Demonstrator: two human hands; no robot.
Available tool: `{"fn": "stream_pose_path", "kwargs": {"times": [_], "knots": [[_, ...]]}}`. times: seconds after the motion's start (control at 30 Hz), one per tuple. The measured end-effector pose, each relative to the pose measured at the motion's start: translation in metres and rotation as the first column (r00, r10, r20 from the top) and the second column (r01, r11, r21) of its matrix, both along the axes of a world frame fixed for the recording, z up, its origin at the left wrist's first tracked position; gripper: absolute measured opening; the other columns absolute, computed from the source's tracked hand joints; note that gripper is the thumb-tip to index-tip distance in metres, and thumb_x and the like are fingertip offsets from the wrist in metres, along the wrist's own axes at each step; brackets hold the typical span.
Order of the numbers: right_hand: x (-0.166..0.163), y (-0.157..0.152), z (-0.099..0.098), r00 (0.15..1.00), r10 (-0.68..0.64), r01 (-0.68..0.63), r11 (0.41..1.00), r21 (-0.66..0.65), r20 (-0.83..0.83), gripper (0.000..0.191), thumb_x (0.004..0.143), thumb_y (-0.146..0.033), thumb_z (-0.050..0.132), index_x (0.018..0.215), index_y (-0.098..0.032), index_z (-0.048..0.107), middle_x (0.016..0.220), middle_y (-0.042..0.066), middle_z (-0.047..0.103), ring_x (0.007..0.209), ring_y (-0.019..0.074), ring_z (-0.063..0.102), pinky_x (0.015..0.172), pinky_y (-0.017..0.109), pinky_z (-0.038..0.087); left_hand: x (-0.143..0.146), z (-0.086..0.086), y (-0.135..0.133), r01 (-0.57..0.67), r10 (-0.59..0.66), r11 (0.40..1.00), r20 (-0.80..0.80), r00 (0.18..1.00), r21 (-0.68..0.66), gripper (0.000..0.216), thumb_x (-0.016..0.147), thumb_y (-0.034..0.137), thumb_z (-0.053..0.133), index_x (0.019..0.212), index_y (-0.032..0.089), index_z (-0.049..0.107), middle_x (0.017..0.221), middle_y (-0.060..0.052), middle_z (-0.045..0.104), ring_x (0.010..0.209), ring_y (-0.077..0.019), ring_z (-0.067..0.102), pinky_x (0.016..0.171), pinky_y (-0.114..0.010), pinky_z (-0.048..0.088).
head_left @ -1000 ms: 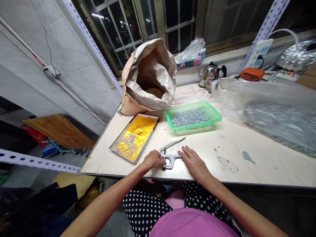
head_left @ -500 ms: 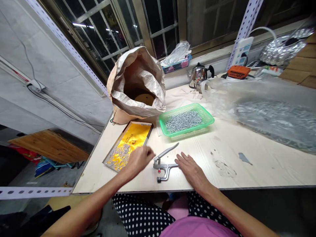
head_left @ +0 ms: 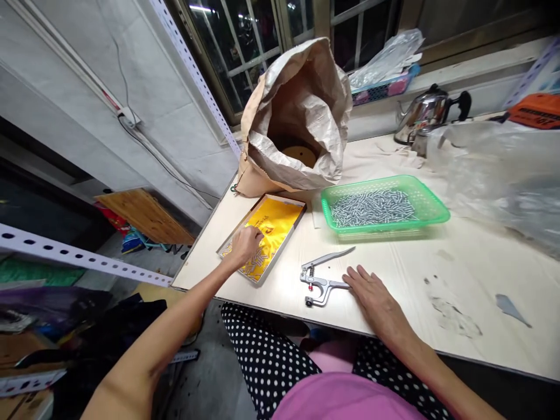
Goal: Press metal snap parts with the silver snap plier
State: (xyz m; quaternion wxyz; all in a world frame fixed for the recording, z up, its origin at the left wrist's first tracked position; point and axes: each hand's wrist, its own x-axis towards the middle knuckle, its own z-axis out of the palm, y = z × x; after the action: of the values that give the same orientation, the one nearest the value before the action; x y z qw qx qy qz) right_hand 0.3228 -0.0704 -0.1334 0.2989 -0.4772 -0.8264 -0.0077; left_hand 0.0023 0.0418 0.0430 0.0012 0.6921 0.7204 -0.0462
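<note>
My left hand (head_left: 245,244) is over a shallow tray (head_left: 283,244) with a yellow lining, its fingers curled together; whether anything is between them is hidden. Small silvery metal pins (head_left: 256,265) lie loose in the near end of that tray, partly covered by the hand. To the right, snap pliers (head_left: 324,283) rest on the table with their handles spread. My right hand (head_left: 378,303) lies flat with its fingers stretched out, the fingertips at the end of the lower handle. Behind the pliers stands a green basket (head_left: 387,228) holding many similar metal pins.
A large open paper sack (head_left: 258,169) stands at the back left of the table (head_left: 394,262). A steel kettle (head_left: 426,114) is by the window. Clear plastic sheeting (head_left: 511,175) spreads at the right, and a grey scrap (head_left: 511,309) lies near the front.
My left hand has moved left, from beside the pliers to over the yellow-lined tray. The view has swung left. My right hand stays by the pliers' lower handle.
</note>
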Motion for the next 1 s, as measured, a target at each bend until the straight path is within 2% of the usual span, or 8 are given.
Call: {"fn": "stream_pose_path", "kwargs": {"times": [0.13,0.37,0.5,0.63,0.77,1.0], "knots": [[0.001,0.001,-0.001,1.000,0.003,-0.004,0.999,0.042,0.013,0.040,0.096,-0.014,0.034,0.128,-0.018,0.058,0.137,0.011,0.057,0.135,0.0275,0.042,0.104,0.050,0.043,-0.010,-0.028,-0.002,-0.029,0.028,0.999,-0.025,0.999,-0.024,0.028,0.091,0.029,0.049,0.097,0.017,0.073,0.104,-0.011,0.072,0.095,-0.0225,0.066,0.073,-0.028,0.044],[-0.003,0.001,0.001,1.000,-0.014,0.013,0.999,0.032,0.019,0.039,0.097,-0.014,0.033,0.126,-0.016,0.060,0.135,0.012,0.059,0.133,0.0271,0.045,0.104,0.049,0.043,-0.016,-0.047,0.019,-0.062,0.058,0.997,-0.071,0.996,-0.052,0.029,0.091,0.026,0.046,0.099,0.012,0.070,0.108,-0.017,0.069,0.097,-0.0258,0.066,0.075,-0.031,0.045],[-0.003,0.001,0.005,0.999,-0.031,0.030,1.000,0.008,0.031,0.039,0.098,-0.014,0.032,0.125,-0.016,0.060,0.135,0.012,0.058,0.133,0.0279,0.045,0.104,0.050,0.042,-0.018,-0.050,0.025,-0.059,0.051,0.995,-0.092,0.994,-0.081,0.026,0.089,0.023,0.048,0.101,0.012,0.069,0.110,-0.016,0.068,0.098,-0.0260,0.065,0.075,-0.031,0.044],[-0.003,0.000,0.011,0.999,-0.025,0.026,0.999,-0.019,0.041,0.037,0.099,-0.015,0.033,0.125,-0.015,0.059,0.137,0.012,0.057,0.134,0.0289,0.043,0.105,0.051,0.041,-0.017,-0.050,0.020,-0.052,0.042,0.994,-0.108,0.993,-0.091,0.024,0.089,0.024,0.050,0.104,0.014,0.066,0.110,-0.014,0.067,0.097,-0.0252,0.065,0.074,-0.030,0.045],[-0.004,-0.001,0.015,0.999,-0.027,0.028,0.999,-0.033,0.039,0.037,0.099,-0.016,0.033,0.126,-0.013,0.059,0.137,0.014,0.056,0.135,0.0287,0.043,0.106,0.051,0.040,-0.014,-0.048,0.014,-0.070,0.059,0.994,-0.136,0.989,-0.080,0.026,0.091,0.027,0.047,0.105,0.013,0.065,0.114,-0.015,0.064,0.099,-0.0268,0.064,0.074,-0.031,0.046],[-0.005,-0.002,0.016,0.999,-0.024,0.026,0.998,-0.057,0.024,0.039,0.098,-0.015,0.031,0.127,-0.014,0.058,0.138,0.014,0.055,0.137,0.0273,0.040,0.107,0.051,0.037,-0.011,-0.042,0.012,-0.008,-0.017,0.989,-0.168,0.986,-0.148,0.028,0.092,0.023,0.042,0.102,0.015,0.067,0.114,-0.013,0.066,0.098,-0.0249,0.065,0.075,-0.030,0.047]]}}
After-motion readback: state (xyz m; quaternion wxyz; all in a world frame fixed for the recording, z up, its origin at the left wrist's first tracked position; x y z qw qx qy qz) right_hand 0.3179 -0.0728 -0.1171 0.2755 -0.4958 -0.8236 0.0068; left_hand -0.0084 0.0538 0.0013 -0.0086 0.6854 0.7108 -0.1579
